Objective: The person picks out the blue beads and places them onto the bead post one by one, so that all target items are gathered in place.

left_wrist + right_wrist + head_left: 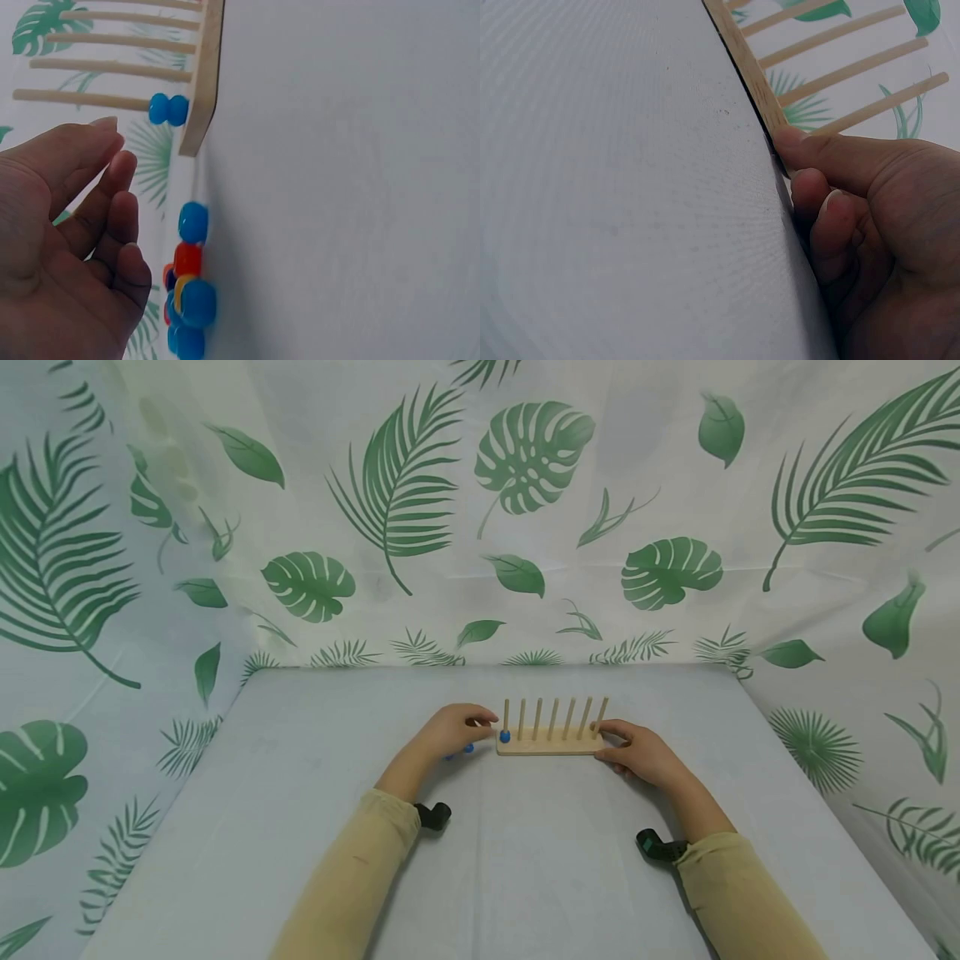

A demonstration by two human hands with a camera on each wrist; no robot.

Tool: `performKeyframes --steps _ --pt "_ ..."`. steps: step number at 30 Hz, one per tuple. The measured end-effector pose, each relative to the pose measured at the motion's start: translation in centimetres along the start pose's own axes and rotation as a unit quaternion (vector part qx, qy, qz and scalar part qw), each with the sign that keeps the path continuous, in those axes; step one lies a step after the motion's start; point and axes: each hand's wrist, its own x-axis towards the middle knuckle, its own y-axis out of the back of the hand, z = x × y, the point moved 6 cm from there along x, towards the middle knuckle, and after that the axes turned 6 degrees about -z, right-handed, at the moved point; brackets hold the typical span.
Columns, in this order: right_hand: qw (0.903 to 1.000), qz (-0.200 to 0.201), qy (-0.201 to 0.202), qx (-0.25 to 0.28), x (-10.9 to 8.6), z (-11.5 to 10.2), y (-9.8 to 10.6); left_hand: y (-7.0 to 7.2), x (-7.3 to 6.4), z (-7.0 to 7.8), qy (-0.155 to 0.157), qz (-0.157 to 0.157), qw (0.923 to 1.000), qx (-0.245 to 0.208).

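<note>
A wooden peg rack (551, 747) with several upright pegs stands on the table. Two rounded blue beads (168, 109) sit low on its leftmost peg. My left hand (456, 728) is just left of that peg, its fingers loosely bent and nothing visible between them. Below it in the left wrist view lies a group of loose beads: blue (199, 303), red (187, 259) and yellow; the hand hides most of them in the head view. At the rack's right end, my right hand (637, 752) grips the base, thumb on the near corner and a finger behind.
The table (525, 860) has a pale cover and reaches back to a leaf-print curtain (450, 568), which also hangs at both sides. Black wrist devices (433, 816) sit at both sleeve cuffs.
</note>
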Motion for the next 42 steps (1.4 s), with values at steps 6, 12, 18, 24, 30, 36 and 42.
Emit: performKeyframes --steps 6,12,18,24,30,36,42 --pt "1.0000 -0.006 0.003 -0.003 0.0 0.0 -0.1 1.2 -1.4 -1.5 0.011 0.016 0.9998 -0.009" --pt "1.0000 -0.004 0.002 -0.003 0.0 -0.1 0.0 2.1 -3.0 -3.5 0.043 0.035 0.9981 -0.027" --pt "1.0000 -0.004 0.002 -0.001 0.0 0.0 0.0 2.8 -4.4 -5.1 0.072 0.049 0.9946 -0.056" --pt "1.0000 -0.004 -0.005 0.001 0.2 0.3 -0.1 2.7 -5.3 -6.3 0.072 0.055 0.9955 -0.027" --pt "1.0000 -0.002 -0.005 -0.001 0.3 0.3 -0.1 2.6 -6.0 -6.8 0.066 0.070 0.9952 -0.015" --pt "1.0000 -0.001 -0.002 0.000 0.3 0.5 0.0 2.4 -6.3 -7.2 0.066 0.077 0.9946 -0.022" --pt "1.0000 -0.003 0.000 -0.001 0.2 0.3 0.0 2.0 -6.3 -7.4 0.052 0.075 0.9958 -0.001"
